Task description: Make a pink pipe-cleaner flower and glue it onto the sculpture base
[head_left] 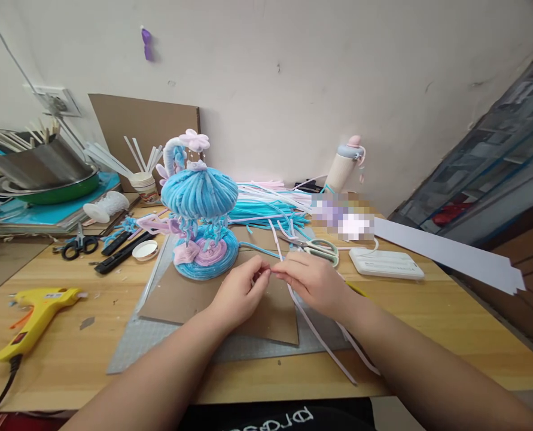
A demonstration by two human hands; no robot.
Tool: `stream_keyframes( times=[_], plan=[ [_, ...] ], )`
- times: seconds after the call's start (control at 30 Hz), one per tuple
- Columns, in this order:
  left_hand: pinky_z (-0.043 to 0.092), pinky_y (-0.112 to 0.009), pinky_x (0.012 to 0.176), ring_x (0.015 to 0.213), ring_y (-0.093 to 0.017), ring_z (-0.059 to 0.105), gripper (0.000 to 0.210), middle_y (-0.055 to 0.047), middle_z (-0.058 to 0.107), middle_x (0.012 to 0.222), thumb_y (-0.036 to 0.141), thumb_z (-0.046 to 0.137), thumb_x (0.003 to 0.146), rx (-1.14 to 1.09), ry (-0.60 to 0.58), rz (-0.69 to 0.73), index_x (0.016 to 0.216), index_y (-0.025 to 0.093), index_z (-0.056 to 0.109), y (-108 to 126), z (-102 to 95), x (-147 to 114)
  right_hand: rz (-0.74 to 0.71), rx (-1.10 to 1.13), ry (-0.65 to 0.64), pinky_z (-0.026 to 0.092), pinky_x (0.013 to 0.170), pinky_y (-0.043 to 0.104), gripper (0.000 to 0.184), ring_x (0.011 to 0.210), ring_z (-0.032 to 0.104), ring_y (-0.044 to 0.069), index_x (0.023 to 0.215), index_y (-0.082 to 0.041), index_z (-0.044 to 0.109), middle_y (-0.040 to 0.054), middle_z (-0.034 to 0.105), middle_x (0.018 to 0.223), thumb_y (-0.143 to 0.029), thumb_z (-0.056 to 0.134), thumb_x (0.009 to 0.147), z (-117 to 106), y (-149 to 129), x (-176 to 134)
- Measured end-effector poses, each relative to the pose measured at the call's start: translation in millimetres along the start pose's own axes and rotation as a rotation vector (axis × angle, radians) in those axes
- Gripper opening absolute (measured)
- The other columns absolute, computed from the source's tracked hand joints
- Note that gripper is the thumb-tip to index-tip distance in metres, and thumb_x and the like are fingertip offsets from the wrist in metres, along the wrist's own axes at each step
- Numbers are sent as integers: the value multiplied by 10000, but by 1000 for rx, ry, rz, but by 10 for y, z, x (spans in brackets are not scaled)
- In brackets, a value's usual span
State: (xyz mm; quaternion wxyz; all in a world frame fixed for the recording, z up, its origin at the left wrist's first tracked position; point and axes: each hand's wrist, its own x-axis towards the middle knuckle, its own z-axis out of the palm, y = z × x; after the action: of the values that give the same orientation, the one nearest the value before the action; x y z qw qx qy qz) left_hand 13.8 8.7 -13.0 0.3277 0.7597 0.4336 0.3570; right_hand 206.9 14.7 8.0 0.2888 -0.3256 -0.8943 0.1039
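Note:
My left hand [243,287] and my right hand [313,278] meet over a piece of brown cardboard [180,299], thumbs and forefingers pinched together. Whatever lies between the fingertips is too small to make out. Pale pink pipe cleaners [320,338] run beneath my right hand toward the table's front edge. Just beyond my left hand stands a fuzzy jellyfish-like figure [198,191] with a blue ribbed dome and hanging curls. It rests on a round blue and pink coiled base [230,266]. Scissors with pale green handles [326,251] lie behind my right hand.
A yellow glue gun [42,308] lies at left, near black scissors [80,242] and a white spool [107,206]. Blue pipe cleaners [266,215] are heaped at the back. A white power bank [386,263] and a bottle [341,167] are at right. Grey cutting mat [131,341] underneath.

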Motion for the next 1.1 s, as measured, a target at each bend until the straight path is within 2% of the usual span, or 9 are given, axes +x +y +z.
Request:
stream_keyframes(
  times=[0.2, 0.43, 0.53, 0.67, 0.73, 0.83, 0.9, 0.97, 1.1],
  plan=[
    [395, -244, 548, 567, -138, 524, 212, 20, 584, 612, 299, 507, 898, -49, -17, -93, 710, 204, 530, 101, -35, -15, -57, -156, 3, 409, 672, 317, 251, 750, 585, 200, 932, -212, 680, 70, 670, 795, -250, 438, 987, -37, 84, -24],
    [387, -240, 497, 490, -135, 525, 249, 30, 586, 527, 319, 522, 886, -44, -59, -210, 660, 215, 515, 310, -135, -217, -240, -320, -70, 323, 566, 303, 319, 625, 522, 161, 927, -262, 696, 23, 638, 672, -157, 397, 963, -113, 3, -77],
    [361, -248, 479, 491, -145, 506, 234, 24, 574, 521, 321, 518, 883, 88, 30, -192, 671, 222, 526, 315, -230, -436, -278, -323, 75, 322, 528, 301, 248, 575, 525, 151, 972, -279, 693, 11, 675, 672, -166, 474, 944, -231, -29, -120],
    [398, -266, 502, 465, -145, 490, 382, 24, 520, 463, 388, 444, 924, 30, 272, -232, 583, 223, 486, 154, -543, -729, -171, -351, 449, 453, 640, 292, 129, 662, 643, 169, 948, -260, 657, 19, 729, 753, -188, 554, 921, -455, 63, -179],
    [412, -271, 545, 505, -149, 502, 474, 8, 515, 478, 391, 396, 939, 43, 415, -267, 506, 215, 470, 47, -778, -809, -106, -411, 557, 459, 631, 292, 90, 648, 650, 177, 893, -242, 617, 24, 709, 725, -243, 540, 940, -528, 117, -205],
    [427, -255, 583, 562, -150, 525, 335, 29, 564, 541, 357, 503, 880, 127, 678, -483, 584, 207, 550, -89, -1160, -837, -55, -429, 621, 426, 548, 288, 195, 526, 572, 160, 787, -242, 541, -1, 618, 607, -336, 527, 957, -565, 143, -223],
    [430, -246, 608, 614, -153, 563, 232, 44, 620, 644, 348, 560, 834, 188, 707, -633, 656, 203, 591, -165, -1381, -828, -59, -404, 594, 436, 541, 287, 169, 524, 560, 160, 803, -244, 542, -8, 603, 603, -347, 578, 933, -570, 126, -213],
    [424, -246, 628, 650, -165, 584, 190, 50, 638, 687, 367, 582, 815, 242, 665, -710, 729, 203, 623, -235, -1530, -831, -94, -404, 530, 498, 635, 302, 30, 662, 638, 186, 935, -236, 597, 27, 677, 743, -254, 608, 913, -577, 99, -187],
    [418, -255, 623, 675, -192, 585, 199, 32, 625, 652, 391, 601, 783, 335, 604, -706, 777, 195, 632, -336, -1512, -921, -201, -402, 429, 534, 817, 341, 294, 895, 686, 213, 1102, -231, 646, 81, 715, 984, -60, 527, 895, -594, 61, -137]
  ],
)
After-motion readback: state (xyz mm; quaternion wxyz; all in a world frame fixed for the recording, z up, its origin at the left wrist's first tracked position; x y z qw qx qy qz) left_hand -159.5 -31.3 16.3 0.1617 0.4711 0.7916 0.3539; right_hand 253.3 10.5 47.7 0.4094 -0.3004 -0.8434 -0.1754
